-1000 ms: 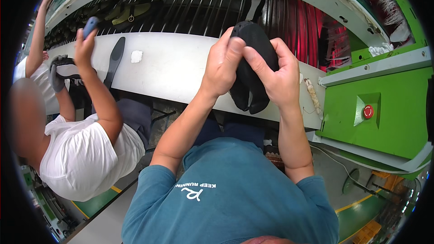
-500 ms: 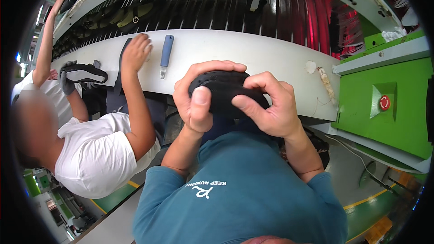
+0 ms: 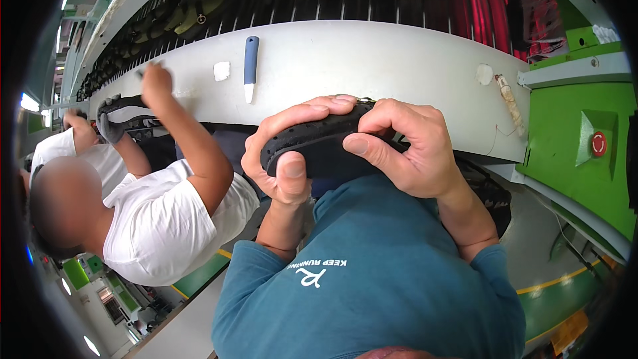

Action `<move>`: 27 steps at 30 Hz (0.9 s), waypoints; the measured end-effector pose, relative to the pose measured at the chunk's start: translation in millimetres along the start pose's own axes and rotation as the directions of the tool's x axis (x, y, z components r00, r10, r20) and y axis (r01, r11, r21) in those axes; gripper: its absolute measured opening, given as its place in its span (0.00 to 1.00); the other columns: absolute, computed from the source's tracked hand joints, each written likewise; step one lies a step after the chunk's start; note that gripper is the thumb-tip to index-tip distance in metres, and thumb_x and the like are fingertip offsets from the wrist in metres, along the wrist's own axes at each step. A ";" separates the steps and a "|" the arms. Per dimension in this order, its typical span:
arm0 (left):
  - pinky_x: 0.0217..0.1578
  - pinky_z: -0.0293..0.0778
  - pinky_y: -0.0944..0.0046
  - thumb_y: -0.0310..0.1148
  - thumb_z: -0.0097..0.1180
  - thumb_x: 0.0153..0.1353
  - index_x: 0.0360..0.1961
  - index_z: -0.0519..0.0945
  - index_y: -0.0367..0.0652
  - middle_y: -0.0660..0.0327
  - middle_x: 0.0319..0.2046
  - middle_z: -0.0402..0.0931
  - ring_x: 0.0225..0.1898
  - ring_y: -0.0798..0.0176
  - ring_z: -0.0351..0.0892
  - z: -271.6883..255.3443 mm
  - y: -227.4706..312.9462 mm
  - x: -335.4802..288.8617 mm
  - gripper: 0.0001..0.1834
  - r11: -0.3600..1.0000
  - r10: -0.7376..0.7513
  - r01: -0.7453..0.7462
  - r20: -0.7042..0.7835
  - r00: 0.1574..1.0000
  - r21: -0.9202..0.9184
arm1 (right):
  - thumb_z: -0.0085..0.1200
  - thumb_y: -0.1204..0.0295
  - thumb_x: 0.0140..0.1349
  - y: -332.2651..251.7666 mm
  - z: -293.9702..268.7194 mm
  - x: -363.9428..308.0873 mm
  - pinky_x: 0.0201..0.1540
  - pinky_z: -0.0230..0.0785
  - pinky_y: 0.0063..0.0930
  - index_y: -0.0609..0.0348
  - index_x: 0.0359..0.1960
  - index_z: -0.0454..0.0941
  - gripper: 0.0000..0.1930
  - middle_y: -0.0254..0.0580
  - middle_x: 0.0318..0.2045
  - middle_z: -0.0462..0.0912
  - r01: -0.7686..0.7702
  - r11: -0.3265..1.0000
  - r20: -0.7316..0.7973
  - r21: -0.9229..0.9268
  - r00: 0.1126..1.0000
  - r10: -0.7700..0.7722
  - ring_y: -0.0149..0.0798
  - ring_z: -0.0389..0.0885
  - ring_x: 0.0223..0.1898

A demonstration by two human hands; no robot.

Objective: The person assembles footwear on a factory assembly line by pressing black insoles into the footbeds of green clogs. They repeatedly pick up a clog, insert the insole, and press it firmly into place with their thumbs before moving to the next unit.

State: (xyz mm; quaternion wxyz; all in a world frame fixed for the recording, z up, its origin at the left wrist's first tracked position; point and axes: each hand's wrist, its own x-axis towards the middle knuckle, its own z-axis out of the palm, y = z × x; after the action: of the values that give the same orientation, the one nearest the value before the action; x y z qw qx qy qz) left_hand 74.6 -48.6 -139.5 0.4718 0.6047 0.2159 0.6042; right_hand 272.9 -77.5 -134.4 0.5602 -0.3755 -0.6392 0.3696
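Note:
A black shoe sole (image 3: 325, 155) is held up in front of my chest, over the near edge of the white table. My left hand (image 3: 291, 179) is closed round its left end, fingers over the dotted top edge and thumb on the smooth face turned toward me. At the other end my right hand (image 3: 415, 153) grips it, thumb pressed against that same face. The fingers of both hands partly cover the sole. Beyond it on the table lies a tool with a blue handle (image 3: 251, 58) and a short pale tip.
Metal rollers (image 3: 319, 0) run along behind the white table (image 3: 372, 60). To the left a co-worker in a white shirt (image 3: 159, 226) handles a black and grey shoe part (image 3: 129, 113). A wrapped stick (image 3: 509, 103) lies right, by a green machine (image 3: 558, 159) with a red button (image 3: 599, 144).
My view has shifted slightly. The sole has tilted in my hands, so its smooth face and dotted edge show more. The co-worker's raised hand has moved left, uncovering a white patch on the table.

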 end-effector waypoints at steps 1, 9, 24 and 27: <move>0.59 0.86 0.33 0.49 0.61 0.79 0.55 0.81 0.21 0.30 0.47 0.88 0.53 0.32 0.91 -0.3 -1.5 0.7 0.31 1.000 0.015 -0.015 0.016 1.000 0.006 | 0.77 0.67 0.68 1.3 -0.7 -0.3 0.30 0.73 0.26 0.58 0.37 0.82 0.13 0.37 0.25 0.84 0.008 1.000 -0.001 -0.001 1.000 -0.008 0.32 0.82 0.24; 0.60 0.84 0.31 0.42 0.63 0.77 0.53 0.82 0.21 0.29 0.46 0.88 0.52 0.32 0.91 2.1 -2.4 -6.9 0.26 1.000 0.014 -0.014 0.005 1.000 -0.013 | 0.80 0.65 0.62 1.8 4.5 -6.4 0.25 0.73 0.32 0.57 0.34 0.82 0.16 0.42 0.24 0.84 0.043 0.997 -0.087 -0.061 0.995 -0.048 0.41 0.85 0.23; 0.53 0.89 0.34 0.54 0.58 0.80 0.51 0.78 0.29 0.34 0.41 0.89 0.45 0.35 0.94 8.6 6.2 4.2 0.30 0.976 0.079 -0.131 0.279 0.957 0.175 | 0.88 0.56 0.52 -4.7 -33.2 -11.4 0.27 0.66 0.26 0.55 0.38 0.76 0.29 0.31 0.20 0.76 -0.285 0.958 0.056 -0.032 0.956 0.286 0.26 0.73 0.22; 0.52 0.90 0.39 0.55 0.63 0.75 0.51 0.80 0.29 0.37 0.41 0.90 0.45 0.37 0.94 20.3 0.4 14.4 0.32 0.967 0.136 -0.201 0.353 0.926 0.154 | 0.88 0.49 0.48 -2.1 -47.1 -7.6 0.45 0.75 0.33 0.61 0.53 0.79 0.40 0.43 0.39 0.83 -0.074 0.989 0.024 -0.126 0.997 0.078 0.36 0.81 0.41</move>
State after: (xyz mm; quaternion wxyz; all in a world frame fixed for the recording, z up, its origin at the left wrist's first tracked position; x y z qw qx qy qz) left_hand 96.1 -43.1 -128.0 0.3890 0.7579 0.1342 0.5063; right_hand 320.3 -82.8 -131.2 0.5116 -0.4286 -0.6544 0.3555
